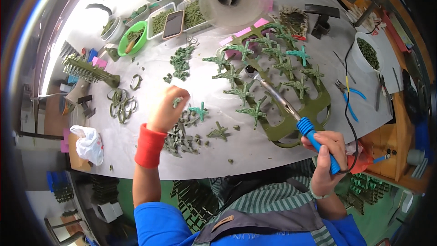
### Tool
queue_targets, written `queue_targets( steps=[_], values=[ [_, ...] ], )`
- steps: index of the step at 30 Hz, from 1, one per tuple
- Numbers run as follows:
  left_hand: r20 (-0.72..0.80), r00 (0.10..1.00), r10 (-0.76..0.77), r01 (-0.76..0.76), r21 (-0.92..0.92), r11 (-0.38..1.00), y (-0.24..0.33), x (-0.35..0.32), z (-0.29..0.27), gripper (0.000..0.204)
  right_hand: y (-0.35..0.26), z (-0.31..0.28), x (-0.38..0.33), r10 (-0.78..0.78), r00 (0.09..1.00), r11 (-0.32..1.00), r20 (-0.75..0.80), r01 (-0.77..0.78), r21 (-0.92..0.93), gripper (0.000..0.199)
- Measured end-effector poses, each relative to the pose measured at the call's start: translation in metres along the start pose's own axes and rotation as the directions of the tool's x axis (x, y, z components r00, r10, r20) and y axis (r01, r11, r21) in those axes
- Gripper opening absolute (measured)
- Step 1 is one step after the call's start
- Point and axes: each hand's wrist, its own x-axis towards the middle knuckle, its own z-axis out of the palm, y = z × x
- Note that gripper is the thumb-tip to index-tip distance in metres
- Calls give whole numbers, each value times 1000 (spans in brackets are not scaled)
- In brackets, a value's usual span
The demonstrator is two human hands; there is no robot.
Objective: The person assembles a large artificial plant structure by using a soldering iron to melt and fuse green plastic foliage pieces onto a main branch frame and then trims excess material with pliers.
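Observation:
In my right hand is a corded soldering iron with a blue handle and a metal shaft. Its broad tip lies over an olive-green frame with large openings. Star-shaped green pieces stand in rows on and around this frame; one is brighter teal. My left hand, with a red wristband, is closed above a heap of small grey-green pieces. What its fingers hold is hidden. Beside it lie a teal star-shaped piece and a darker green one.
Farther back are a green bowl, tubs of green pieces, a phone and a round translucent disc. Left lie green rings and a studded green stem. Blue-handled pliers and the iron's black cord lie right.

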Motion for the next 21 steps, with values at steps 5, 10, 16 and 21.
queue_targets(
  steps=[5,10,16,21],
  values=[
    [4,1000,-8,6,357,934,16,-24,27,21,-3,-2,-3,8,1000,1000,5,-8,6,22],
    [39,996,82,-91,357,930,4,-22,38,21,-5,-5,-6,-6,1000,1000,0,6,3,22],
    [-138,978,159,-98,368,925,13,-4,19,22,-8,-6,-5,-22,1000,1000,17,22,13,19],
    [-237,928,287,-223,264,938,80,52,3,21,-4,-8,-5,-30,1000,1000,-2,30,-2,19]
  ],
)
